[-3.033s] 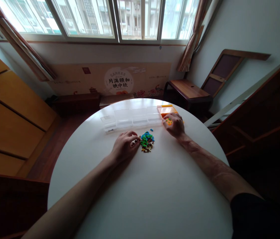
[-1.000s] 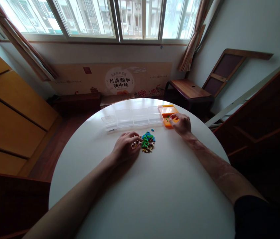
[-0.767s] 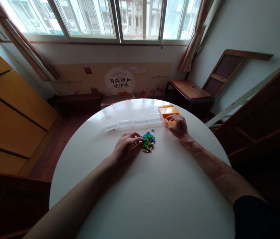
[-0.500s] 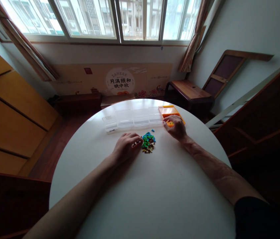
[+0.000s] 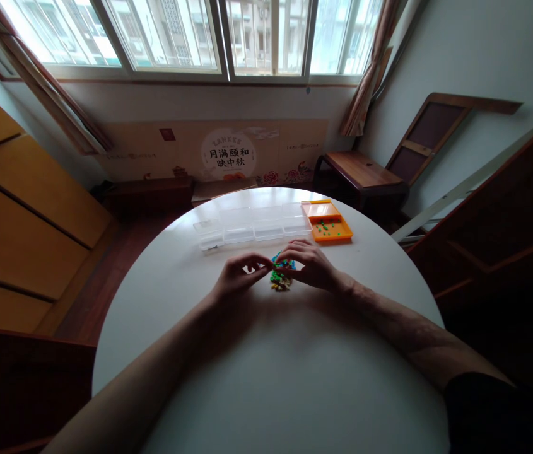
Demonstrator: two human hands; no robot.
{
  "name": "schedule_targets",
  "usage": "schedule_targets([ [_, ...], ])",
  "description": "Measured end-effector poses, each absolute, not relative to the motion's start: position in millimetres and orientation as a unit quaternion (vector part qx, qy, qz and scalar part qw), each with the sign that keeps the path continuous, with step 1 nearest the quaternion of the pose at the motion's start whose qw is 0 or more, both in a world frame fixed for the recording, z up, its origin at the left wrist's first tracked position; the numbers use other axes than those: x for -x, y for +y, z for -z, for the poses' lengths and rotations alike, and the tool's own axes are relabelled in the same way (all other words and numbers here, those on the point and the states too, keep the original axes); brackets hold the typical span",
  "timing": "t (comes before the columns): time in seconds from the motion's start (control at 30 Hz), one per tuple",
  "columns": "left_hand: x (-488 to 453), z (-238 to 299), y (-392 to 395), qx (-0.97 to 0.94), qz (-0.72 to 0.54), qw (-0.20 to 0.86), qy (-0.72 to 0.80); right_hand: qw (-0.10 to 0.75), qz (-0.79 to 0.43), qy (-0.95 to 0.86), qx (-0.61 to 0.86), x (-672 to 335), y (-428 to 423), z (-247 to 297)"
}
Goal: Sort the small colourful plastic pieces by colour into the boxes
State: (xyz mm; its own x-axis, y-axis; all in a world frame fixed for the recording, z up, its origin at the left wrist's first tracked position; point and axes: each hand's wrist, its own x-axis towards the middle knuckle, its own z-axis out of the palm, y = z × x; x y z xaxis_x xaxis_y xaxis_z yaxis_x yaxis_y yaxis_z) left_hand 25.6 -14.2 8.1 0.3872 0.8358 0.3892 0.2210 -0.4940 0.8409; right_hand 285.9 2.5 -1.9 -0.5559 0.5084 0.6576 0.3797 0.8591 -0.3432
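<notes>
A small pile of building bricks (image 5: pixel 281 284), green, blue, yellow and tan, lies on the white round table (image 5: pixel 275 366). Over its left side my left hand (image 5: pixel 243 272) is closed, thumb and index fingertip pinched together. My right hand (image 5: pixel 311 265) reaches across the pile from the right, its fingertips meeting those of the left. Whatever is pinched between the fingers is too small to make out. Behind my right hand stands an orange box (image 5: pixel 342 234) with several green pieces scattered in its front compartment. My right fingers hide part of the pile.
Left of the orange box, a row of clear plastic boxes (image 5: pixel 240 234) with raised lids runs along the table's far side. A wooden chair (image 5: pixel 363 170) stands beyond the table at the right, below the window.
My right hand has moved from the orange box left and nearer to the brick pile, meeting my left hand. The green pieces in the box are now uncovered. My left hand has barely shifted.
</notes>
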Motion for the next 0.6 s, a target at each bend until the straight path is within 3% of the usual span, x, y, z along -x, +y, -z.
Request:
schedule_targets([
  [0.37, -28, -6, -16, -0.748, -0.445, 0.328, 0.368, 0.428, -0.085, -0.867, 0.241, -289, 4, 1],
  [0.6, -17, -7, -15, -0.824, -0.38, 0.234, 0.348, 0.431, -0.018, -0.789, 0.438, -327, 27, 1],
])
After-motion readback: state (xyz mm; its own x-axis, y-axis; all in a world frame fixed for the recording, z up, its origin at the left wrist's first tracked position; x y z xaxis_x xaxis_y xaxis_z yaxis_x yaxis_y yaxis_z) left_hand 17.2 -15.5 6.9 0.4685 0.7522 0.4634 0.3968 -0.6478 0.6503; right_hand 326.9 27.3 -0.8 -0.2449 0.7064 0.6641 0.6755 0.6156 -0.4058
